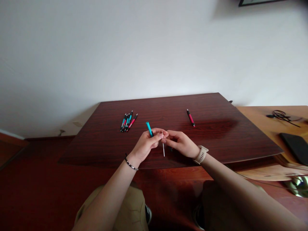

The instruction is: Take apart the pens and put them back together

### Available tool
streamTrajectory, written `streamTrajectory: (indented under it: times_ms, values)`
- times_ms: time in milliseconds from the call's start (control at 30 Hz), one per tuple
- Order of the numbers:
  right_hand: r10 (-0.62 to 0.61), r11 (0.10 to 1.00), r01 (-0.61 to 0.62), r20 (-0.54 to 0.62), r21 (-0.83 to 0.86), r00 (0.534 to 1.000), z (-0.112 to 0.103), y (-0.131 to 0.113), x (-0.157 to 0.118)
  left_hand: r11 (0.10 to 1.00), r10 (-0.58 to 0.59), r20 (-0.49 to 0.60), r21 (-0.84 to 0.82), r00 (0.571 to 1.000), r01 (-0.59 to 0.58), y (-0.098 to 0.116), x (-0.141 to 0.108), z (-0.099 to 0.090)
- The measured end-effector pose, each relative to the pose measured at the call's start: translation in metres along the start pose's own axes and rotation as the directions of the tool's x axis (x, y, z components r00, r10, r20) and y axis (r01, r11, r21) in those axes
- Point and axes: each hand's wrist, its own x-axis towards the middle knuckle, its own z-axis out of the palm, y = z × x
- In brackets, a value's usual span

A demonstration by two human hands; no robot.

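My left hand (146, 143) is closed round a turquoise pen barrel (149, 129), whose upper end sticks out past the fingers. A thin white pen refill (164, 150) points down between the fingertips of both hands. My right hand (182, 143) pinches at this refill, its thumb and index finger meeting those of the left. Partly hidden under my right hand is a small dark piece (171, 149). Several turquoise and pink pens (128, 122) with black ends lie in a group at the left. A single pink pen (191, 118) lies apart at the right.
The dark wooden table (158, 110) stands against a white wall. A lighter wooden table (252, 118) adjoins at the right, bearing a coiled black cable (282, 116) and a flat black object (295, 146). My legs are below the table's front edge.
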Motion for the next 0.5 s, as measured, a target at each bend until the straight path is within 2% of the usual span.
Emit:
streamTrajectory:
  times_ms: [100, 200, 267, 367, 500]
  values:
    - [-0.028, 0.995, 0.025, -0.031, -0.099, 0.999, -0.0004, 0.0014, -0.0015, 1.0, -0.001, -0.003, -0.001, 1.0, 0.001, 0.0016, 0.0002, 0.001]
    - [-0.055, 0.991, 0.046, -0.068, -0.128, 0.996, -0.0005, 0.0018, -0.002, 1.0, 0.001, -0.034, -0.013, 0.999, -0.002, 0.0008, 0.0013, 0.0009]
    - [-0.077, 0.989, 0.06, -0.128, -0.134, 0.989, -0.0009, 0.0011, -0.0018, 0.999, 0.012, -0.07, 0.04, 0.997, -0.009, -0.0008, 0.0023, -0.0002]
    - [-0.091, 0.99, 0.061, -0.25, -0.126, 0.964, -0.0032, -0.0016, -0.0013, 0.954, 0.059, -0.122, 0.298, 0.991, -0.021, -0.0027, 0.0028, -0.0028]
    - [-0.15, 0.987, 0.108, -0.432, -0.119, 0.889, -0.0079, -0.0064, -0.0009, 0.749, 0.164, -0.085, 0.659, 0.983, -0.068, -0.0035, 0.0008, -0.0049]
